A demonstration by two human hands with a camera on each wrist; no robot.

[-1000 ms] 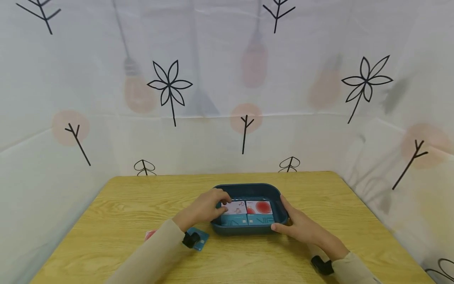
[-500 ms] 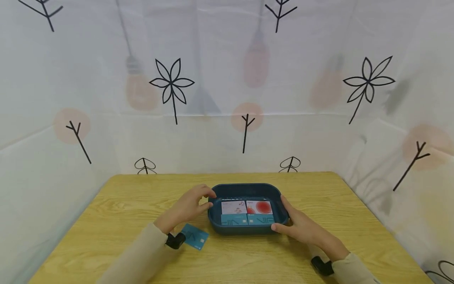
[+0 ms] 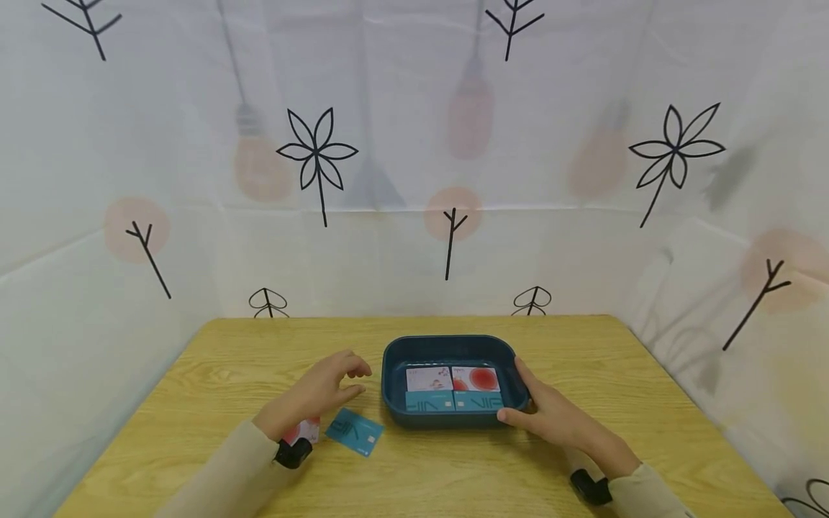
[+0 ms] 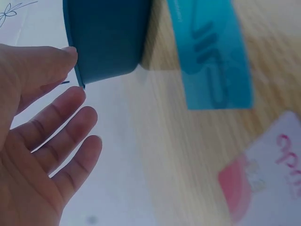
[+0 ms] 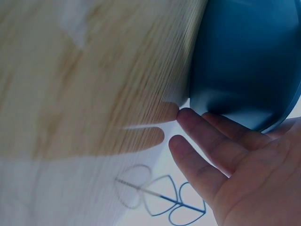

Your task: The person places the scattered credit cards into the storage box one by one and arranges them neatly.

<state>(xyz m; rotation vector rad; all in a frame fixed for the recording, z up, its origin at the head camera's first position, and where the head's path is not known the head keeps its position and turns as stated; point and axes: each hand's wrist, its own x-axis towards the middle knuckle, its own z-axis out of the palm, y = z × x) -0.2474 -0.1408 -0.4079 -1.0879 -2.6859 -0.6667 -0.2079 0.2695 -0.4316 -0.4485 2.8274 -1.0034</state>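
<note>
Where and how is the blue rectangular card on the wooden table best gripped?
Probably by both long edges, the left hand pinching from above: the blue rectangular card lies flat on the wooden table, showing no gap to slip fingers under, while its near long edge faces away from the dark blue rounded tray.

I see a yellowish, wood-grained table before me; behind it and along both sides hangs a white cloth printed with black-lined flowers, bare twigs on pale pink discs, and faint light bulbs on cords.

Pink-white card partly behind left wrist
</note>
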